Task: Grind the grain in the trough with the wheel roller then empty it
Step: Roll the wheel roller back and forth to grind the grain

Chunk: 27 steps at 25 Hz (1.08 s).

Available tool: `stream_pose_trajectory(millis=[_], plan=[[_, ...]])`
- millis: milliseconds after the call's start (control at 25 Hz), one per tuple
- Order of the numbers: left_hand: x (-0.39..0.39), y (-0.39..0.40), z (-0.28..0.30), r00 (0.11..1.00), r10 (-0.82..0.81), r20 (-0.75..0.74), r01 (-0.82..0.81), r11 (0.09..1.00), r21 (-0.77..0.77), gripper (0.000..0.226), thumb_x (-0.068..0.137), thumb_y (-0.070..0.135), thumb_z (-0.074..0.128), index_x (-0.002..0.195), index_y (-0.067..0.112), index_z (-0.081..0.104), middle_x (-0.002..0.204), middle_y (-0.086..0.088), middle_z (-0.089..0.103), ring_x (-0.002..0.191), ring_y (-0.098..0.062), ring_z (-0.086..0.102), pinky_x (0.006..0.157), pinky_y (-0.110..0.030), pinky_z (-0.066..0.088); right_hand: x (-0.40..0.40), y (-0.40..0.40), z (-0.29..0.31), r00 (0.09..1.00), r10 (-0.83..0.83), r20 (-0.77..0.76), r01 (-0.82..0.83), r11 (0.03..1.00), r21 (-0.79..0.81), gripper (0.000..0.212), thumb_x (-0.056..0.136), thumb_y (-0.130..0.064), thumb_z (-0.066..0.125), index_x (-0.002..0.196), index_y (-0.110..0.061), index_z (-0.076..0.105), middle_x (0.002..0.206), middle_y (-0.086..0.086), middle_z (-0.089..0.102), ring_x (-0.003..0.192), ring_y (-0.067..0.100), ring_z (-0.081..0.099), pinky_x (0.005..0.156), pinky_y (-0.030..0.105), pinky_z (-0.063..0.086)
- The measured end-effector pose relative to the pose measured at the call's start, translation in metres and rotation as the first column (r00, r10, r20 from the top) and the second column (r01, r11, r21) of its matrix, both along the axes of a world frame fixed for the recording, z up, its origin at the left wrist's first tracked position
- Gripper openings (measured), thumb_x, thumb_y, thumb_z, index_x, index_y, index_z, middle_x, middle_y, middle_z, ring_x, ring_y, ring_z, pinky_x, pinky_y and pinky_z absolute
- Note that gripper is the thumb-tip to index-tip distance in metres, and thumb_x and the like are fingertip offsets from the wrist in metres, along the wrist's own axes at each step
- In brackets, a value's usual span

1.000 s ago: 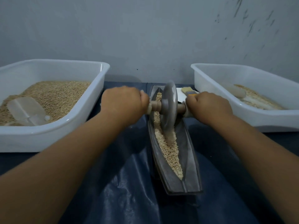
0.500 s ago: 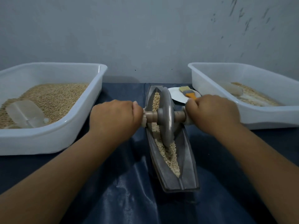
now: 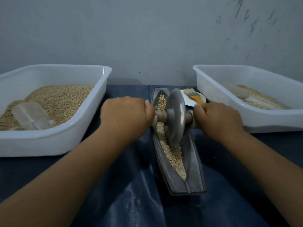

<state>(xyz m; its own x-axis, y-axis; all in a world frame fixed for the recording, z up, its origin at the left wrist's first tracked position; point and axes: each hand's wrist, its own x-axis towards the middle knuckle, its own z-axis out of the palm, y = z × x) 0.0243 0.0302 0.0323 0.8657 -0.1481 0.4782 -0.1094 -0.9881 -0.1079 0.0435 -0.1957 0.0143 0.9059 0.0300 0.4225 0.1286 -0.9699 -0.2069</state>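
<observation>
A long dark metal trough (image 3: 193,163) lies lengthwise on the dark cloth, with pale grain (image 3: 175,158) along its groove. The grey wheel roller (image 3: 174,117) stands upright in the groove, around the trough's middle. My left hand (image 3: 126,114) grips the left end of its wooden axle. My right hand (image 3: 218,120) grips the right end. The axle ends are hidden inside my fists.
A white tub (image 3: 54,141) of grain with a clear scoop (image 3: 30,116) stands on the left. A second white tub (image 3: 268,126) with some ground grain stands on the right. Behind the trough, a yellow-handled brush (image 3: 194,95) lies on a small white plate (image 3: 191,103). A grey wall closes the back.
The wheel rolled toward me along the trough and has since gone slightly back away; both hands kept their grip on the axle throughout.
</observation>
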Motion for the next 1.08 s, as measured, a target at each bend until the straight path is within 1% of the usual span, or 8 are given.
stream_pose_trajectory(millis=[120, 280, 400, 520, 600, 760, 880, 1080], plan=[[-0.036, 0.003, 0.005, 0.993, -0.084, 0.081, 0.085, 0.996, -0.016, 0.046, 0.091, 0.041, 0.017, 0.052, 0.023, 0.033, 0.045, 0.006, 0.032, 0.038, -0.013, 0.031, 0.045, -0.023, 0.02, -0.041, -0.01, 0.011, 0.993, 0.028, -0.117, -0.028, 1.0, -0.004, 0.054, 0.09, -0.05, 0.025, 0.049, -0.021, 0.045, 0.049, 0.0, 0.046, 0.05, 0.019, 0.046, 0.049, 0.029, 0.027], [-0.037, 0.004, 0.005, 0.993, -0.095, 0.065, 0.096, 0.995, -0.016, 0.048, 0.09, 0.041, 0.012, 0.053, 0.021, 0.036, 0.046, 0.006, 0.033, 0.04, -0.013, 0.032, 0.045, -0.023, 0.017, -0.04, -0.011, 0.017, 0.984, -0.025, -0.176, 0.02, 0.999, -0.027, 0.053, 0.094, -0.044, 0.031, 0.05, -0.019, 0.049, 0.052, 0.003, 0.05, 0.052, 0.021, 0.049, 0.05, 0.03, 0.03], [0.002, 0.003, -0.007, 0.996, -0.055, 0.063, 0.048, 0.993, 0.108, 0.064, 0.084, 0.039, -0.007, 0.082, 0.013, 0.051, 0.064, 0.002, 0.04, 0.057, -0.02, 0.045, 0.052, -0.027, 0.03, -0.003, 0.002, 0.008, 0.995, -0.092, -0.027, 0.091, 0.995, -0.05, 0.051, 0.095, -0.042, 0.03, 0.056, -0.02, 0.052, 0.062, 0.004, 0.054, 0.056, 0.02, 0.046, 0.052, 0.03, 0.027], [0.037, 0.002, -0.006, 0.996, -0.068, 0.051, 0.057, 0.981, 0.186, 0.053, 0.09, 0.027, 0.01, 0.116, 0.01, 0.052, 0.089, -0.009, 0.056, 0.073, -0.027, 0.051, 0.06, -0.033, 0.039, 0.035, 0.01, 0.004, 0.992, -0.12, 0.041, 0.12, 0.993, -0.008, 0.047, 0.097, -0.04, 0.028, 0.07, -0.019, 0.061, 0.077, 0.009, 0.061, 0.069, 0.029, 0.052, 0.061, 0.033, 0.035], [0.044, 0.001, -0.006, 0.997, -0.073, 0.035, 0.064, 0.977, 0.202, 0.042, 0.092, 0.021, 0.025, 0.126, 0.008, 0.046, 0.097, -0.012, 0.057, 0.075, -0.028, 0.052, 0.059, -0.034, 0.039, 0.045, 0.01, 0.002, 0.991, -0.118, 0.059, 0.117, 0.993, 0.024, 0.047, 0.097, -0.039, 0.028, 0.07, -0.02, 0.061, 0.076, 0.009, 0.061, 0.07, 0.03, 0.052, 0.062, 0.033, 0.034], [0.03, 0.001, -0.004, 0.997, -0.078, -0.007, 0.078, 0.992, 0.102, 0.057, 0.08, 0.029, 0.002, 0.1, 0.014, 0.053, 0.075, -0.002, 0.042, 0.066, -0.021, 0.042, 0.059, -0.031, 0.035, 0.024, 0.006, 0.002, 0.997, -0.071, 0.014, 0.072, 0.997, -0.029, 0.046, 0.097, -0.038, 0.028, 0.067, -0.019, 0.058, 0.073, 0.007, 0.058, 0.068, 0.027, 0.052, 0.059, 0.032, 0.033], [-0.004, 0.005, -0.008, 0.999, -0.044, -0.009, 0.044, 0.999, 0.026, 0.049, 0.085, 0.041, 0.0, 0.07, 0.019, 0.041, 0.061, 0.005, 0.035, 0.056, -0.016, 0.038, 0.055, -0.027, 0.029, -0.012, 0.0, 0.015, 0.996, -0.02, -0.084, 0.013, 0.997, -0.082, 0.049, 0.096, -0.042, 0.031, 0.056, -0.022, 0.05, 0.061, 0.003, 0.052, 0.058, 0.018, 0.047, 0.051, 0.03, 0.027], [-0.036, 0.016, -0.014, 0.997, -0.077, 0.017, 0.077, 0.997, 0.004, 0.046, 0.086, 0.044, -0.003, 0.059, 0.024, 0.029, 0.052, 0.007, 0.033, 0.044, -0.01, 0.025, 0.045, -0.027, 0.011, -0.036, 0.0, 0.026, 1.0, -0.018, -0.018, 0.015, 0.985, -0.172, 0.052, 0.091, -0.045, 0.032, 0.048, -0.021, 0.047, 0.048, 0.0, 0.047, 0.047, 0.016, 0.044, 0.047, 0.027, 0.024]])
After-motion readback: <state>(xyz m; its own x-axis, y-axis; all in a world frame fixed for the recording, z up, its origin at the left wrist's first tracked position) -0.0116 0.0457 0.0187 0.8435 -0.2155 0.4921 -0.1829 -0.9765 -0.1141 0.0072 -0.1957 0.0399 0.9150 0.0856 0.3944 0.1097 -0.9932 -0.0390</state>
